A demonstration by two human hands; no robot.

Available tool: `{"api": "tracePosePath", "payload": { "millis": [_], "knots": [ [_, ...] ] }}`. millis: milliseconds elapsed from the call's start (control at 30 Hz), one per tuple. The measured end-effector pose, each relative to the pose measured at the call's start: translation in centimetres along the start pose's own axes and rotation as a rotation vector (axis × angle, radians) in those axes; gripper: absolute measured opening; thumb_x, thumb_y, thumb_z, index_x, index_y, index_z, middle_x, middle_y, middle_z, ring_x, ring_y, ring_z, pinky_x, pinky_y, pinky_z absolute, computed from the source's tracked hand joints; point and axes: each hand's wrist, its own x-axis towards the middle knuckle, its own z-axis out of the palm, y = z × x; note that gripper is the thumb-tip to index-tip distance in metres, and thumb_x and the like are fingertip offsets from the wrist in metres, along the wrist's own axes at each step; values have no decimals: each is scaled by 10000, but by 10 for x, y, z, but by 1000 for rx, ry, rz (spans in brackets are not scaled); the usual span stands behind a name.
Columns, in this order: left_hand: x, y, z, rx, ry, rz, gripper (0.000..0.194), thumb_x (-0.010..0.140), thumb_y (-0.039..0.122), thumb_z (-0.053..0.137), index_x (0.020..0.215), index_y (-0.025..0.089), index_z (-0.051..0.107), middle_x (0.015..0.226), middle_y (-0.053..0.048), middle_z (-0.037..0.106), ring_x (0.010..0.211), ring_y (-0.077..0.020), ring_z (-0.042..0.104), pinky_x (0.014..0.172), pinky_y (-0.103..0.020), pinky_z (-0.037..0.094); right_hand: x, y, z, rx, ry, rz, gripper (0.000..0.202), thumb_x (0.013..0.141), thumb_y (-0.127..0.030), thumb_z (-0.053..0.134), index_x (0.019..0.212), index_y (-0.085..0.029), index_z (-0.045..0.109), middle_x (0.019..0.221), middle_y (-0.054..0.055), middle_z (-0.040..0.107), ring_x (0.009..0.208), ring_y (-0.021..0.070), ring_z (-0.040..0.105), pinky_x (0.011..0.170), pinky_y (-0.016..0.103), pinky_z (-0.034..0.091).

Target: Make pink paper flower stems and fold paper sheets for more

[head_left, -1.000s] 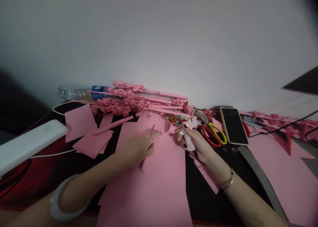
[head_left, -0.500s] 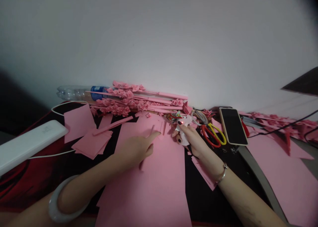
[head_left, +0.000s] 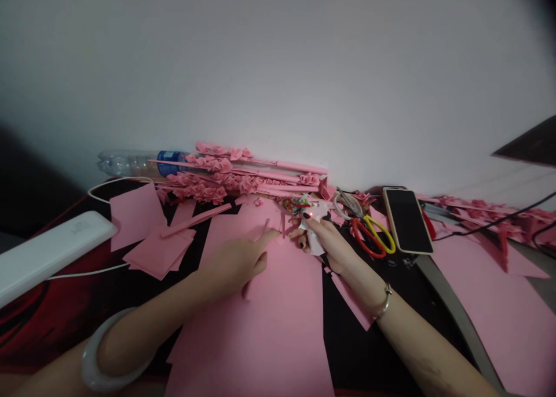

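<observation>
Leftward, toward the left hand point(head_left: 241, 261), the right hand point(head_left: 325, 235) had been shifted with its white glue gun point(head_left: 320, 210), while the left hand had been kept in place over the large pink sheet point(head_left: 286, 316). By this, it was judged, both hands had been brought to bear on one small area of paper. The gun was gripped firmly by the right fingers, its red light lit beside the thumb. The left index finger was extended over the sheet, its tip just beside a thin pink strip point(head_left: 284, 226); whether anything was pinched beneath could not be told. To the right of the right fingers, scissors point(head_left: 359, 214) and a phone point(head_left: 408, 220) were laid on the dark tabletop point(head_left: 360, 350). Left of the left fingers, pink squares point(head_left: 160, 249) were stacked near a white device point(head_left: 56, 252). Beyond both sets of fingers, paper flowers point(head_left: 247, 184) and a clear bottle point(head_left: 125, 164) were lined up along a plain grey wall point(head_left: 278, 66).
</observation>
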Motion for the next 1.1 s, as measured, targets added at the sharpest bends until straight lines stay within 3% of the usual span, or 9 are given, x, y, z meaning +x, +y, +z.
{"api": "tracePosePath", "payload": {
  "millis": [133, 300, 533, 800, 967, 1100],
  "knots": [
    [0, -1, 1, -2, -2, 20, 529, 903, 226, 401, 1426, 299, 358, 707, -9, 668, 584, -201, 639, 555, -261, 430, -1, -1, 2, 22, -5, 19, 263, 775, -405, 672, 867, -159, 672, 731, 77, 733, 499, 124, 569, 440, 213, 434],
    [1, 0, 1, 6, -7, 5, 398, 904, 240, 393, 1294, 228, 469, 656, -9, 633, 580, -205, 621, 553, -265, 414, -2, -1, 6, -20, 13, -6, 221, 779, -390, 658, 810, -171, 653, 685, 51, 707, 497, 114, 553, 437, 203, 422],
    [0, 2, -3, -7, -31, -11, 345, 911, 252, 391, 1243, 214, 476, 608, 13, 596, 578, -192, 609, 536, -253, 386, -5, 1, 8, -82, 25, -31, 244, 768, -421, 658, 768, -178, 646, 536, -12, 601, 423, 101, 499, 394, 204, 371],
    [1, 0, 0, -11, -4, 3, 411, 898, 235, 403, 1301, 235, 483, 672, -15, 634, 585, -199, 610, 533, -254, 382, -7, 4, 8, -137, 66, -51, 278, 787, -435, 634, 751, -160, 642, 523, 10, 635, 388, 96, 512, 385, 197, 367],
    [2, -2, 3, 3, 19, 32, 550, 892, 210, 392, 1433, 309, 396, 705, -19, 652, 582, -194, 598, 550, -259, 406, -8, 4, 9, -169, 52, -67, 279, 797, -431, 634, 741, -157, 622, 548, 23, 661, 399, 95, 523, 395, 193, 373],
    [2, -3, 4, 6, 15, 45, 534, 898, 218, 399, 1421, 322, 432, 687, -21, 648, 568, -191, 586, 551, -263, 414, -10, 4, 10, -206, 31, -71, 299, 813, -447, 621, 764, -152, 620, 546, 18, 660, 398, 92, 513, 395, 190, 361]
  ]
}}
